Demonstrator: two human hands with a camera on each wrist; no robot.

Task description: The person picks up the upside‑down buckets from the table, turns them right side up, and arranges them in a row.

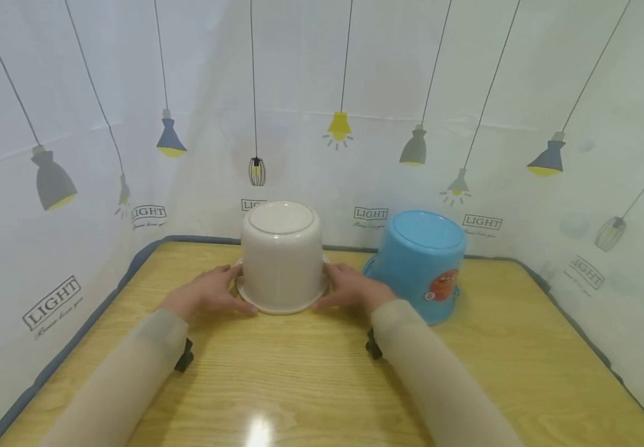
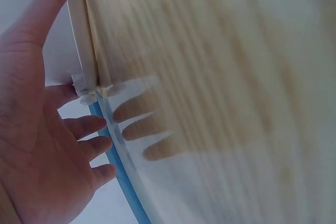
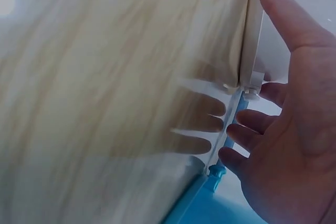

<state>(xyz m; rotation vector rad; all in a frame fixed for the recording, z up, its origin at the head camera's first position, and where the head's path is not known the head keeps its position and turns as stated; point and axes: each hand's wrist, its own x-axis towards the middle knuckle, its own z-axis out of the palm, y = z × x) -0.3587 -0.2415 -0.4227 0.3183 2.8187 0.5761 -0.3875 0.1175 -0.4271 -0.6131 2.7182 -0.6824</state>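
Note:
A white bucket (image 1: 281, 267) stands upside down on the wooden table, its base up and its wide rim down. My left hand (image 1: 210, 292) touches its left side low at the rim, thumb toward the front. On the opposite side my right hand (image 1: 352, 288) touches the rim in the same way. In the left wrist view the thumb and index finger of my left hand (image 2: 47, 129) lie along the rim, the other fingers loose beside it. The right wrist view shows my right hand (image 3: 296, 114) likewise, near a small lug on the rim.
An upside-down blue bucket (image 1: 419, 261) with a red label stands just right of the white one, close behind my right forearm. The glossy wooden table (image 1: 288, 372) has a blue edge, with white lamp-print sheets (image 1: 299, 74) around its back and sides.

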